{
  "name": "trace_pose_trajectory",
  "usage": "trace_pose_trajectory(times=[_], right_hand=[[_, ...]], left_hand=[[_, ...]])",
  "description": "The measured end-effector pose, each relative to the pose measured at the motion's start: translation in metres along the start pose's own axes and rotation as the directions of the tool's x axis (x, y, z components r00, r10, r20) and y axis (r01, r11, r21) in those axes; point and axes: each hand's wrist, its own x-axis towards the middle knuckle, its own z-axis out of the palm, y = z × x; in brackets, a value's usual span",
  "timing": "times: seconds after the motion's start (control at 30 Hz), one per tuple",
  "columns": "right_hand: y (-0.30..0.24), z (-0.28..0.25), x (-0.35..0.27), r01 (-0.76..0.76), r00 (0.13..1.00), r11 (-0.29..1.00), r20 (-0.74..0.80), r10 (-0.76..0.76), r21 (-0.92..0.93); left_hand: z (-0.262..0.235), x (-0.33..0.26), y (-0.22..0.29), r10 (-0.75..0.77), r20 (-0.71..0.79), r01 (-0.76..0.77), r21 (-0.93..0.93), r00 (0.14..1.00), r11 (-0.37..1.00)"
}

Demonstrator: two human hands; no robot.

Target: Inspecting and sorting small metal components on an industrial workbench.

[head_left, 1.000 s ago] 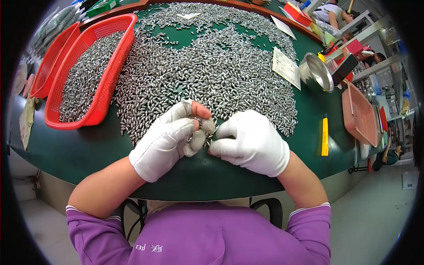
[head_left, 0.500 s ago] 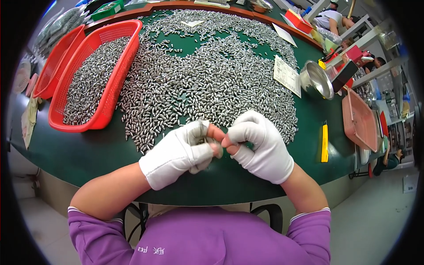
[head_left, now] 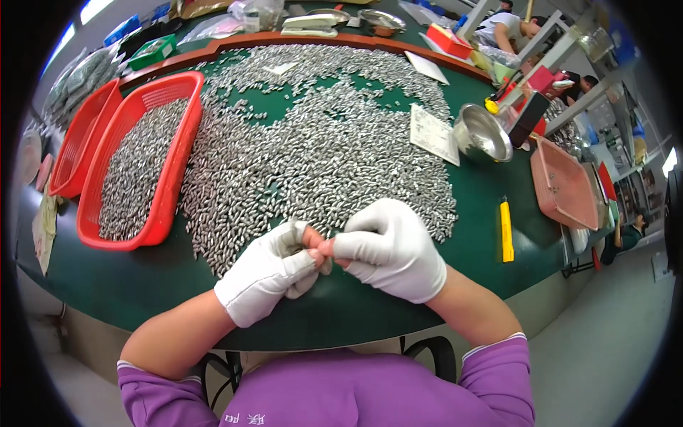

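Observation:
My left hand (head_left: 269,269) and my right hand (head_left: 390,249) meet over the near edge of the green table, both in white gloves with bare fingertips. Thumbs and forefingers are pinched together and touch each other. Whatever lies between the fingertips is too small or too covered to make out. Just beyond them spreads a wide heap of small silvery metal pieces (head_left: 320,160), capsule-like in shape. More of the same pieces fill a red plastic basket (head_left: 186,135) on the left.
Another red basket (head_left: 71,167) stands farther left. On the right are a steel bowl (head_left: 504,148), a paper slip (head_left: 434,135), a yellow utility knife (head_left: 506,231) and a pink basket (head_left: 562,210). A green tray (head_left: 167,46) sits at the far left. A co-worker (head_left: 498,32) bends at the far right.
My right hand has come left and closed in on the left hand, so the fingertips now press together. The whole view has shifted a little, showing more of the table's far side.

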Motion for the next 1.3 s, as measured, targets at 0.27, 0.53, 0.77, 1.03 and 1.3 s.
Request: trace_pose_trajectory(times=[0.27, 0.53, 0.77, 1.03, 1.3], right_hand=[[0.003, 0.001, 0.003, 0.102, 0.991, 0.995, -0.086, -0.103, -0.019], [0.002, -0.002, 0.0, 0.097, 0.989, 0.993, -0.104, -0.103, -0.065], [0.004, -0.004, -0.004, 0.065, 0.987, 0.988, -0.134, -0.084, -0.138], [0.008, -0.013, -0.007, 0.047, 0.949, 0.956, -0.286, -0.133, -0.288], [-0.031, -0.079, -0.038, -0.297, 0.934, 0.694, -0.352, 0.067, -0.656]], left_hand=[[-0.007, -0.002, -0.005, 0.045, 0.015, -0.043, -0.1, 0.999, 0.994], [-0.006, 0.0, -0.006, 0.077, 0.028, -0.073, -0.103, 0.997, 0.992], [-0.003, -0.001, -0.001, 0.093, 0.041, -0.09, -0.077, 0.995, 0.993], [-0.018, 0.001, 0.029, 0.379, -0.191, -0.4, -0.088, 0.905, 0.912], [-0.144, -0.049, 0.114, 0.882, -0.353, -0.026, 0.925, 0.313, 0.379]])
